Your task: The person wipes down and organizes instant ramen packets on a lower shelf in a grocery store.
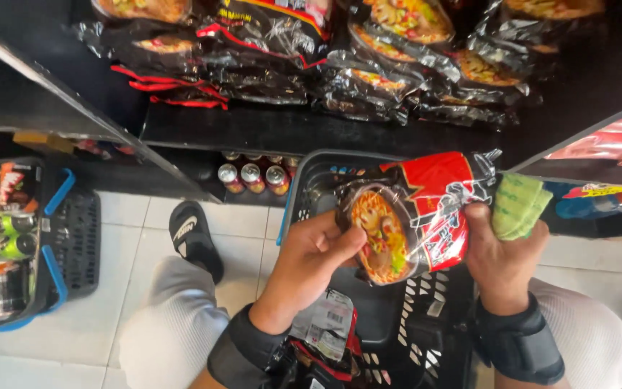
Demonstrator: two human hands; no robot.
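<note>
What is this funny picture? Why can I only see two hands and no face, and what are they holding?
The camera sits on a person's head and looks down, so you see only their own arms, knees and one foot in a black sandal.

The left hand and the right hand hold one noodle packet between them, red and black with a picture of a noodle bowl. The right hand also grips a folded green cloth.

Under the hands is a black shopping basket with more packets inside. Above is a dark shelf stacked with the same kind of packets. At the left, another basket holds drink cans on the white tiled floor.
</note>
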